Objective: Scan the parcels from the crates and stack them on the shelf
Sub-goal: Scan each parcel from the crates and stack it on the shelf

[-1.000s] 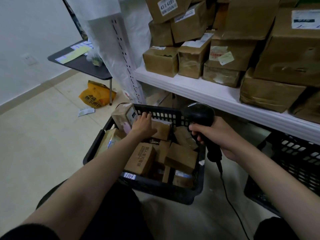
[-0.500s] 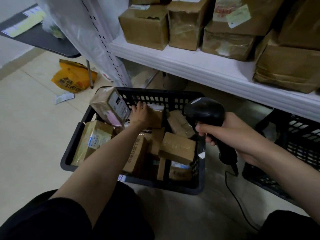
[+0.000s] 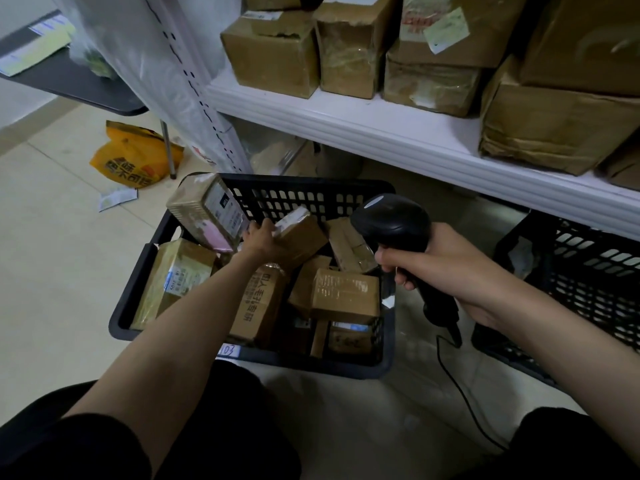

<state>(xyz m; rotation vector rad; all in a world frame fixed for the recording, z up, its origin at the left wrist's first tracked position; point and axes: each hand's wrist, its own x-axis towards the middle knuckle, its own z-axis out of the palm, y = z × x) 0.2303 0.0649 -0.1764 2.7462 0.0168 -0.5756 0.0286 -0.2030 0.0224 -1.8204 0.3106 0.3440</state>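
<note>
A: where was the parcel point(image 3: 298, 233)?
B: far side of the black crate point(image 3: 304, 194), left hand point(image 3: 259, 239) curled round its near end. Right hand point(image 3: 440, 261) just beside, wrapped tight on the scanner point(image 3: 391, 220) above the crate's right edge.

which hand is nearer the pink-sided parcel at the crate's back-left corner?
Left. The left hand grips a small brown parcel right beside the pink-sided parcel. The right hand holds the scanner over the crate's opposite side.
</note>
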